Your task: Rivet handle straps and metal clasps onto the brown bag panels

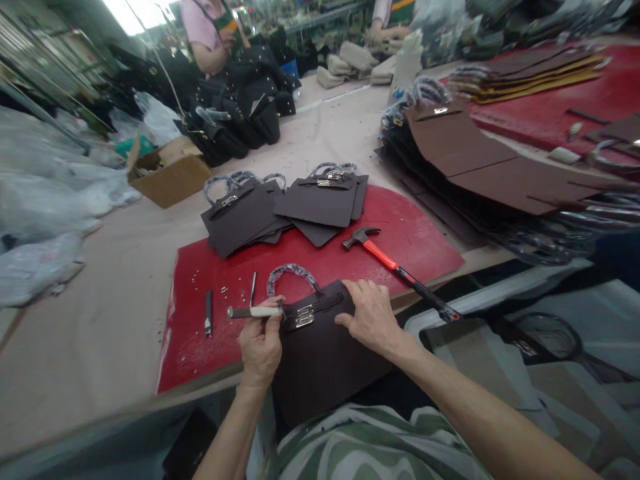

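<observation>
A dark brown bag panel (320,367) lies over the near edge of the red mat, partly hanging toward my lap. It has a plastic-wrapped handle (293,269), a strap and a metal clasp (304,316). My left hand (261,350) pinches a rod-shaped tool (255,311) with a pale middle, held about level at the panel's left upper corner; its exact kind is unclear. My right hand (370,313) rests on the panel's right upper corner, thumb and fingers apart. Beyond it lies a claw hammer (383,257) with an orange and black handle.
The red mat (200,373) also holds a small dark metal tool (208,313), a thin rod (253,288), tiny loose bits and stacked panels (320,203). Larger brown pieces (465,147) are piled right. A cardboard box (170,173) stands left. Two people work at the back.
</observation>
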Tool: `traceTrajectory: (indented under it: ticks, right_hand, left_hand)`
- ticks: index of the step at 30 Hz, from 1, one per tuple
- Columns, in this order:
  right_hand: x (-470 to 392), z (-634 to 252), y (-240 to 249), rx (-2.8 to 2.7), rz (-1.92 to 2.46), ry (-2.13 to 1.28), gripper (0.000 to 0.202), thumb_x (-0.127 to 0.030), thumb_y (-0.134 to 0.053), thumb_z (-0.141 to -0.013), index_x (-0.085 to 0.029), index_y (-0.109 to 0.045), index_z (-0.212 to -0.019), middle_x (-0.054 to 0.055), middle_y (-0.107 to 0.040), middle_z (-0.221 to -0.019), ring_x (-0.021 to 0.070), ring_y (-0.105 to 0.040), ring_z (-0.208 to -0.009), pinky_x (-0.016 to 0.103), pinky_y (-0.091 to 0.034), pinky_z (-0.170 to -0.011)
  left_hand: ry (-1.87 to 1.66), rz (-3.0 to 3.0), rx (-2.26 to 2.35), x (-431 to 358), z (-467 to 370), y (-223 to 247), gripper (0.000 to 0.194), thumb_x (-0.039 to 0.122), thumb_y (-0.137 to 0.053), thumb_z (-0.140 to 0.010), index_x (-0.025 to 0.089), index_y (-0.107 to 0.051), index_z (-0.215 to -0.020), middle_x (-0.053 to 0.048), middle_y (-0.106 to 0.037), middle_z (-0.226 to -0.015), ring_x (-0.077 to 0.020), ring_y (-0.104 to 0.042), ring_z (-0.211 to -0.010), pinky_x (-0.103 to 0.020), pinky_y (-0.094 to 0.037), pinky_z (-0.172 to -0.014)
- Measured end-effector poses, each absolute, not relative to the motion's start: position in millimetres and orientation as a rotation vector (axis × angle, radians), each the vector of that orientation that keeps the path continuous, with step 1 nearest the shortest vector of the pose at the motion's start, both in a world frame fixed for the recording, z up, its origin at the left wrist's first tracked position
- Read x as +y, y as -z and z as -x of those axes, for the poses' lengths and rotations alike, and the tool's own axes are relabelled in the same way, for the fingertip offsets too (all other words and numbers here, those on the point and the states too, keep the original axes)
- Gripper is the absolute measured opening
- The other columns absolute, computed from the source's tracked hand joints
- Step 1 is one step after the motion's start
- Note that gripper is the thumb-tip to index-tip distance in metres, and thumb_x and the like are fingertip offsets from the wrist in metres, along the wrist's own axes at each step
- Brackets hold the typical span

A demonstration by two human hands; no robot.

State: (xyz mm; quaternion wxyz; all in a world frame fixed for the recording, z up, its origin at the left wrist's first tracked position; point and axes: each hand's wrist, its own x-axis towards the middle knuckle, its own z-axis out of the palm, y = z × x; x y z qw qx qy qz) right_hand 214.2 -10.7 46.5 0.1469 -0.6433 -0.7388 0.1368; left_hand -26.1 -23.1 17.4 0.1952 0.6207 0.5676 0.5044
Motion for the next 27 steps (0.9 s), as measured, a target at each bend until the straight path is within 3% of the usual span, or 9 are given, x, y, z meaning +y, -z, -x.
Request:
traceTrajectory:
  ticks: [7, 12, 20, 27]
  right_hand:
    - [-24.3, -202.7, -44.2, -2.165, 1.836, -0.297, 0.066, -0.039, -0.074, -0.082, -0.016, -0.049, -0.138, 0.014, -0.066, -0.109, 0.0313, -0.056, -0.102, 0.042, -0.033, -0.088]
    - [-17.5, -206.2, -46.3, -2.268, 1.756, -0.267, 0.055, -0.046, -0.074, -0.082, -0.02, -0.058, -0.128, 0.013, -0.067, -0.106, 0.0315, -0.056, -0.099, 0.042, -0.033, -0.086]
    - [-18.7, -206.6, -36.0, -2.247, 1.71, -0.271, 0.067, -0.05, -0.076, -0.08, -0.015, -0.057, -0.134, 0.013, -0.065, -0.106, 0.03, -0.054, -0.099, 0.042, -0.032, -0.09]
    - [-7.0, -210.5, -41.3, -2.342, 1.702, -0.137, 0.063, -0.056, -0.079, -0.076, -0.022, -0.063, -0.126, 0.012, -0.062, -0.105, 0.031, -0.052, -0.1, 0.044, -0.033, -0.089]
  left_hand:
    - [-1.326, -1.854, 1.446, -9.5, -5.2, -7.9, 0.015, 0.023, -0.056, -0.093, 0.018, -0.066, -0.104, -0.009, -0.074, -0.107, -0.0214, -0.071, -0.103, -0.037, -0.058, -0.095]
    - [-1.241, -1.897, 1.428, 0.1, -0.8, -12.4, 0.017, 0.02, -0.055, -0.091, 0.018, -0.067, -0.102, -0.007, -0.074, -0.102, -0.0204, -0.072, -0.097, -0.033, -0.058, -0.091]
    - [-1.255, -1.879, 1.392, 3.0, 0.2, -14.9, 0.015, 0.017, -0.056, -0.09, 0.018, -0.067, -0.1, -0.007, -0.075, -0.102, -0.0196, -0.072, -0.096, -0.031, -0.058, -0.09]
    - [-1.333, -1.978, 1.39, -3.2, -9.4, -16.9, 0.016, 0.014, -0.055, -0.09, 0.018, -0.064, -0.103, -0.009, -0.073, -0.104, -0.0202, -0.071, -0.099, -0.033, -0.057, -0.091]
